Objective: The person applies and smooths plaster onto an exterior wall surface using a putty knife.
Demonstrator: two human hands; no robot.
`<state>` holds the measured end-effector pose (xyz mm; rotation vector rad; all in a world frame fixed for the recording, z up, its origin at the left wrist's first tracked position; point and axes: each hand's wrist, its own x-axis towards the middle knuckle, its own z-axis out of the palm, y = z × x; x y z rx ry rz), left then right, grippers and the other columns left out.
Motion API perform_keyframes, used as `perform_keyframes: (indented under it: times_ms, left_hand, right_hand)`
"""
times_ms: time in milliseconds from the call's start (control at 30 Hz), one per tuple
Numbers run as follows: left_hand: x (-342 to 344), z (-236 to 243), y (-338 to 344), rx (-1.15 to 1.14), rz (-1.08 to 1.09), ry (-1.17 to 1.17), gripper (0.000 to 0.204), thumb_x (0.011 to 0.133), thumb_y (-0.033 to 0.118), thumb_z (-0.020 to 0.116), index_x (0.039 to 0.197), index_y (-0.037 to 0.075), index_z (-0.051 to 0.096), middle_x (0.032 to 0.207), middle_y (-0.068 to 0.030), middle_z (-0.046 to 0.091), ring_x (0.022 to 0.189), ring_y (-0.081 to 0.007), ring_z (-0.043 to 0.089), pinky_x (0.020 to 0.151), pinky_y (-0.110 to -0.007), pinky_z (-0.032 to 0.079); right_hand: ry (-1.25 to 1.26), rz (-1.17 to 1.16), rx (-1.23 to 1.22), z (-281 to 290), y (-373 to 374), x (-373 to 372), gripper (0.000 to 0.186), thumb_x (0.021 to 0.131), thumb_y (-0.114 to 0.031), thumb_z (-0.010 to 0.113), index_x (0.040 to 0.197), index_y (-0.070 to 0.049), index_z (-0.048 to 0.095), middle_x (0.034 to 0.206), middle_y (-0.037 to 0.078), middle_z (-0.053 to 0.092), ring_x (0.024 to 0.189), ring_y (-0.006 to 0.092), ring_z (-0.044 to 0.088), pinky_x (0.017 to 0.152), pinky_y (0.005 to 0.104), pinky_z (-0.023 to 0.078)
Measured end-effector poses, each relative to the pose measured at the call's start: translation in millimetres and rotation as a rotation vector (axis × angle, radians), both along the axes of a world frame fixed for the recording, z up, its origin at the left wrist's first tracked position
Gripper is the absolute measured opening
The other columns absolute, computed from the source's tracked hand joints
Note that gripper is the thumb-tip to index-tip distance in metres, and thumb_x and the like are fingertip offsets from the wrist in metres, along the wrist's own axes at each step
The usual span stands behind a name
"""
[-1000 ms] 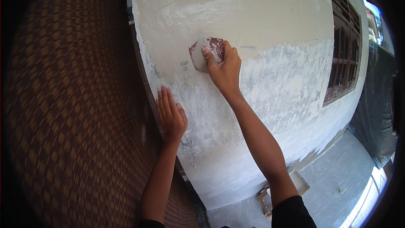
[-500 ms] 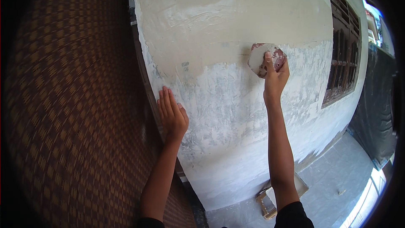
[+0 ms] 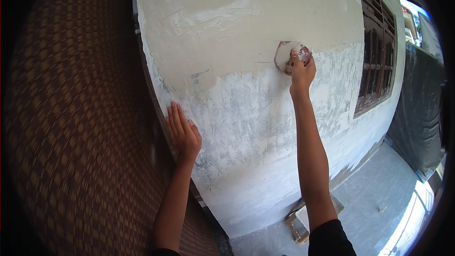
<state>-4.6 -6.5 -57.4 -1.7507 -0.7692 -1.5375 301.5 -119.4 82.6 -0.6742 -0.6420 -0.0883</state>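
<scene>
My right hand [image 3: 303, 68] grips a flat putty scraper [image 3: 283, 57], reddish-brown and caked with pale filler, with my thumb on its near face. The scraper lies against the wall [image 3: 256, 123] where a smooth beige coat above meets patchy white and grey below. My left hand [image 3: 183, 132] rests on the wall near its left edge, fingers stretched out and pointing up, holding nothing. Filler ridges show in the beige area over both hands.
A woven brown mat [image 3: 85, 123] hangs along the left. To the right is a window [image 3: 377, 52] with a brown wooden frame, and beyond it a dark sheet [image 3: 414, 109]. Below my right forearm, a box-like tray [image 3: 298, 227] sits on the grey tiled floor [image 3: 360, 213].
My right hand and the scraper have shifted slightly up the wall. The view has turned a little, so the wall and window appear further left. My left hand stays flat on the wall.
</scene>
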Motion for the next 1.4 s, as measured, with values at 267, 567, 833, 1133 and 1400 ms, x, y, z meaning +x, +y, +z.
perform_keyframes:
  times_ms: [267,567,833,1133,1400]
  left_hand:
    - [6,-1,2,0.021,0.027,-0.006,0.052,0.100,0.012,0.038,0.147,-0.010,0.034,0.155,-0.0256,0.034,0.144,-0.0407,0.034,0.117,-0.053,0.028]
    - [-1,-3,0,-0.002,-0.013,0.017,0.052,0.102,0.014,0.036,0.149,-0.008,0.031,0.156,-0.0250,0.032,0.145,-0.0414,0.032,0.117,-0.054,0.027]
    - [8,-2,-2,-0.001,0.013,-0.007,0.053,0.100,0.012,0.039,0.148,-0.009,0.033,0.155,-0.0245,0.035,0.145,-0.0396,0.033,0.118,-0.053,0.026]
    - [2,-3,0,-0.020,-0.022,0.000,0.053,0.101,0.014,0.039,0.148,-0.009,0.034,0.155,-0.0238,0.035,0.145,-0.0386,0.034,0.117,-0.053,0.027]
    - [10,-3,-2,-0.031,0.014,-0.002,0.052,0.101,0.014,0.038,0.148,-0.009,0.033,0.155,-0.0257,0.034,0.144,-0.0408,0.034,0.117,-0.053,0.026]
  right_hand:
    - [-0.112,0.004,0.125,-16,-20,-31,0.035,0.094,-0.023,0.071,0.118,0.000,0.060,0.107,0.008,0.066,0.092,0.0142,0.062,0.085,0.0293,0.050]
    - [-0.469,-0.216,-0.194,-14,32,-99,0.044,0.089,-0.029,0.074,0.115,0.004,0.061,0.097,0.019,0.062,0.085,0.0295,0.061,0.078,0.0410,0.049]
    - [-0.098,-0.031,0.079,-28,-22,-19,0.034,0.097,-0.026,0.067,0.118,0.000,0.059,0.112,0.010,0.065,0.094,0.0163,0.063,0.083,0.0302,0.053]
    - [-0.766,-0.347,-0.286,-13,38,-146,0.037,0.089,-0.029,0.071,0.103,0.003,0.061,0.086,0.019,0.059,0.085,0.0308,0.050,0.082,0.0422,0.038]
    - [-0.262,0.087,0.022,-14,-9,-97,0.043,0.094,-0.037,0.069,0.107,0.003,0.061,0.091,0.015,0.061,0.088,0.0227,0.060,0.077,0.0409,0.048]
